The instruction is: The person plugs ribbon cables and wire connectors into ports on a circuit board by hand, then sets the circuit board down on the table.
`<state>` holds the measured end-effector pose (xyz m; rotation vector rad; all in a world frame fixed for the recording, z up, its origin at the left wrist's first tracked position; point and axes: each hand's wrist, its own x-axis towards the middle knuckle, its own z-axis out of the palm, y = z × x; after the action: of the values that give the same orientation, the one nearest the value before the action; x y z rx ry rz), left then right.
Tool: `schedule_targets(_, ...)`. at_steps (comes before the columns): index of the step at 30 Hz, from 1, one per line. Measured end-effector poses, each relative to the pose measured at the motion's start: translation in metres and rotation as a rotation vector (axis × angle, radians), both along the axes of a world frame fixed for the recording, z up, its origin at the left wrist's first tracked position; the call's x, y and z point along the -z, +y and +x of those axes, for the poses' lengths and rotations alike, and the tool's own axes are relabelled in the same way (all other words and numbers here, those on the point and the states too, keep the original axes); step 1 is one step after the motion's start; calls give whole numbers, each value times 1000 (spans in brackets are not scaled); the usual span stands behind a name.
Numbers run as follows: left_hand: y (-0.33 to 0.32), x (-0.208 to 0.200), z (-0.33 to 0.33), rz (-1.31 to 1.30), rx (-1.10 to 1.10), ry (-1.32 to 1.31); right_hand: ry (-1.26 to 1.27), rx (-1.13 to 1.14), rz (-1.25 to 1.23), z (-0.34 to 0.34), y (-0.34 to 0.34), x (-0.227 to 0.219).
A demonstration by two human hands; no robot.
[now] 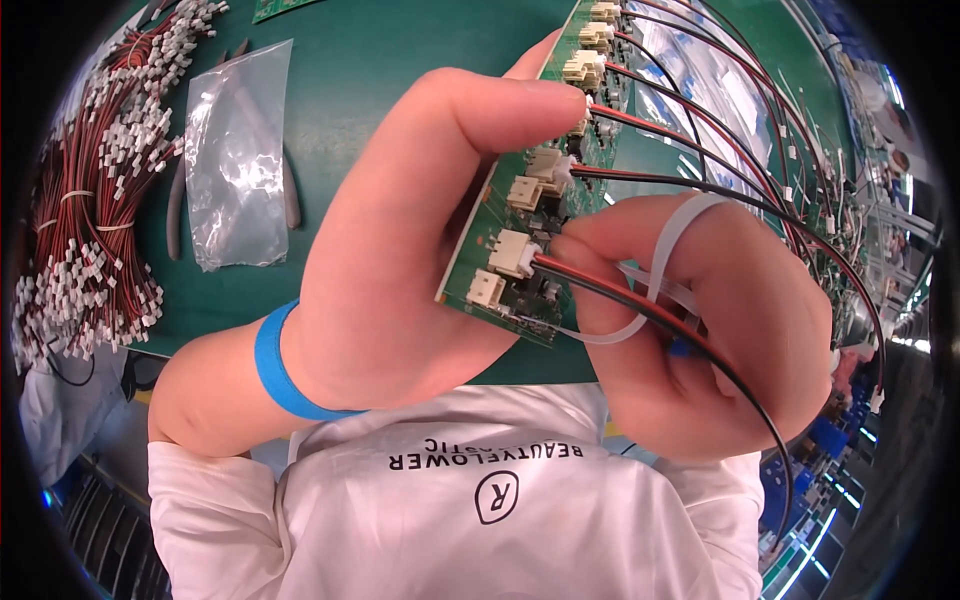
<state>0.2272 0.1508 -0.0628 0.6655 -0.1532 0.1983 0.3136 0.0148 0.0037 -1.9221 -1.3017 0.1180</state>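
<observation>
My left hand (pixel 400 220), with a blue band at its wrist, grips a long green circuit board (pixel 490 262), its thumb pressed on a connector near the middle. Cream sockets (pixel 487 288) line the board, several with red-and-black wire leads (pixel 640 297) plugged in by white plugs. My right hand (pixel 740 320) is closed beside the board's edge, fingertips close to the parts between the sockets. A thin translucent white strip (pixel 672 235), like a cable tie, curves over its fingers and down toward the board's lower end. What its fingertips pinch is partly hidden.
Bundled red-and-black leads with white plugs (pixel 110 200) lie at the left on the green table (pixel 330 80). A clear plastic bag (pixel 238 160) covers grey-handled pliers (pixel 292 190). More clear bags (pixel 690 90) and loose leads lie behind the board, toward the right.
</observation>
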Motion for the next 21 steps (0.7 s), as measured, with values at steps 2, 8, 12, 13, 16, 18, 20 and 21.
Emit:
schedule_targets(2,-2,2,2,-71,29,17,-3,-4,-6,0,1,2)
schedule_targets(8,-6,-2,6,-280,132,57,44,-16,-54,-3,-2,4)
schedule_targets(12,-10,-6,8,-421,211,79,99,-17,9,-1,-1,6)
schedule_targets(13,-10,-5,8,-455,225,88,105,-36,24,0,-1,9)
schedule_targets(16,-9,-5,10,-562,273,112,120,-68,20,2,-2,10)
schedule_targets(18,-11,-9,12,-573,281,115,127,-80,2,2,-3,10)
schedule_targets(20,-12,-10,13,-584,292,117,156,-92,-21,2,-5,11)
schedule_targets(21,-10,-9,14,-617,312,138,156,-90,-19,3,-5,12)
